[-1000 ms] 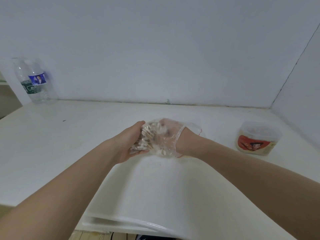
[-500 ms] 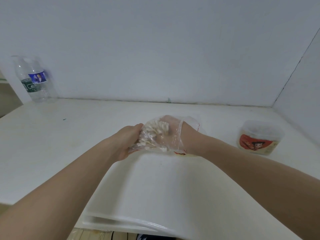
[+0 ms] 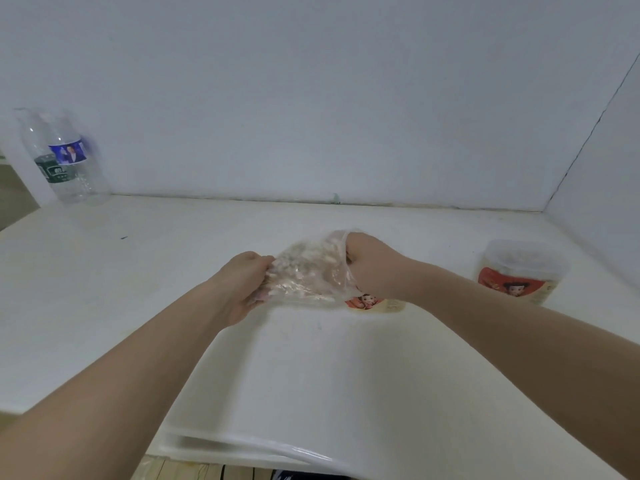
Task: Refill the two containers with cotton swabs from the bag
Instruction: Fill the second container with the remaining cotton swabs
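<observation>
A white table [image 3: 104,289] fills the lower part of the view, and everything else is placed here relative to the clear bag [image 3: 308,271] held above its middle. Two plastic bottles [image 3: 64,157] stand far to the left of the bag, against the back wall. A lidded container [image 3: 519,271] with a red cartoon label is set well to the right of the bag, and its contents look whitish through the wall. A second container [image 3: 375,303] is seen only as a strip of label and rim just below and to the right of the bag, mostly hidden by the right wrist; whether its lid is on cannot be told. The bag is gripped at its left end by the left hand [image 3: 242,285], whose fingers are closed around the gathered film, and at its upper right edge by the right hand [image 3: 370,265], whose fingers are curled and pinching the plastic. The cotton swabs [image 3: 301,261] are bunched inside, blurred by the film. The step in hand is judged to be the opening or tilting of the bag toward the nearer container. It would be done well if the mouth were brought directly over that container, the left end raised slowly, and the swabs kept aligned so that they slide out together rather than scattering over the table.
</observation>
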Action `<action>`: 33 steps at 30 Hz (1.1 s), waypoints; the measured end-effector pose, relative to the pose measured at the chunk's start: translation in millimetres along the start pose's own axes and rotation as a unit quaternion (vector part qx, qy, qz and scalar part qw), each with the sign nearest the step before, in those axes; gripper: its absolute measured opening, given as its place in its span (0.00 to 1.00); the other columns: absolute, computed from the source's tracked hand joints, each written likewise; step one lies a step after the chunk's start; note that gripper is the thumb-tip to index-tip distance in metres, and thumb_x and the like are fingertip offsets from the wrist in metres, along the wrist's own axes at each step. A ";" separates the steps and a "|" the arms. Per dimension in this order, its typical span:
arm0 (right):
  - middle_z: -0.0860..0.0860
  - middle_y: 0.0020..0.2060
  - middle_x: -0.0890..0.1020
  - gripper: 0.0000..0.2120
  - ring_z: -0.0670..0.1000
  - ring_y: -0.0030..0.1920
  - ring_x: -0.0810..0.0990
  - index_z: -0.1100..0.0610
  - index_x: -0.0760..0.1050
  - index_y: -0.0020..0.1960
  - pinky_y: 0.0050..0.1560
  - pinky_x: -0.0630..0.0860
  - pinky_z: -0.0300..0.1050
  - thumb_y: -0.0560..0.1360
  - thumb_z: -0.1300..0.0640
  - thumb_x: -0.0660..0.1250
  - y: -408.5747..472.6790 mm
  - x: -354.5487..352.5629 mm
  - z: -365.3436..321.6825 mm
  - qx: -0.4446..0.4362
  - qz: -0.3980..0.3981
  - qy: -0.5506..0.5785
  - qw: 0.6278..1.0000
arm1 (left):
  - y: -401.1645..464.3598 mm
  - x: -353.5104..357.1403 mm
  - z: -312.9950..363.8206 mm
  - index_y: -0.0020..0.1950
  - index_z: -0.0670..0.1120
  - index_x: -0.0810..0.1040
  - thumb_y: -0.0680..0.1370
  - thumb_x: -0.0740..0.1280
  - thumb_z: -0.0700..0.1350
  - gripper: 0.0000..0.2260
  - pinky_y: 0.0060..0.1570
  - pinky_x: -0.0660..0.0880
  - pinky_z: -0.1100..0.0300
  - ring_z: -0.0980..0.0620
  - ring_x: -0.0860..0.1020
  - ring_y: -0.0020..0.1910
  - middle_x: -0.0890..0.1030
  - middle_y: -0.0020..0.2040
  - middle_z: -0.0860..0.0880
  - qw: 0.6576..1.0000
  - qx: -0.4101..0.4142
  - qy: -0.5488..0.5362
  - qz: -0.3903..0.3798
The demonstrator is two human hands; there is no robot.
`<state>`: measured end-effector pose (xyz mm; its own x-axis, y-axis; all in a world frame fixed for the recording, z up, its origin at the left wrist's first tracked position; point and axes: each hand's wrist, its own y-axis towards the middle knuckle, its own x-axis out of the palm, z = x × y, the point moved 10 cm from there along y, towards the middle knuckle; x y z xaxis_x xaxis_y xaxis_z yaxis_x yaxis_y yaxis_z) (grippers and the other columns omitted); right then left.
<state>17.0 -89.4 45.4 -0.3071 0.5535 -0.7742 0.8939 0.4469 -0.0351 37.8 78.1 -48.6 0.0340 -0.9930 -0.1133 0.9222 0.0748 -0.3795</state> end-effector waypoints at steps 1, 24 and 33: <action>0.50 0.35 0.69 0.11 0.42 0.26 0.69 0.60 0.68 0.36 0.26 0.66 0.32 0.74 0.70 0.56 2.4 -2.5 6.6 0.013 0.013 0.037 0.999 | 0.1 -3.3 -0.5 0.41 0.47 0.66 0.85 0.58 0.42 0.12 0.34 0.66 0.60 0.51 0.61 0.27 0.66 0.31 0.49 1.000 0.005 -0.010 0.011; 0.57 0.32 0.72 0.09 0.53 0.32 0.71 0.58 0.71 0.44 0.33 0.75 0.39 0.74 0.70 0.67 5.7 -28.4 57.1 0.110 0.007 0.184 0.977 | 20.5 -68.9 -34.5 0.41 0.43 0.71 0.83 0.58 0.42 0.11 0.22 0.66 0.66 0.50 0.72 0.27 0.74 0.36 0.46 0.982 -0.017 0.000 0.187; 0.59 0.34 0.73 0.05 0.50 0.31 0.71 0.61 0.75 0.47 0.46 0.81 0.45 0.75 0.69 0.67 0.6 -28.1 87.3 0.149 0.012 0.281 0.948 | 10.2 -79.8 1.8 0.67 0.37 0.66 0.82 0.59 0.48 0.19 0.59 0.72 0.44 0.35 0.74 0.61 0.74 0.62 0.37 0.916 0.063 0.269 0.291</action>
<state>54.7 -166.0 12.0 -0.3351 0.8856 -0.3215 0.9300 0.2562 -0.2637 45.3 157.9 -41.8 0.3711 -0.5970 -0.7113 0.8466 0.5322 -0.0051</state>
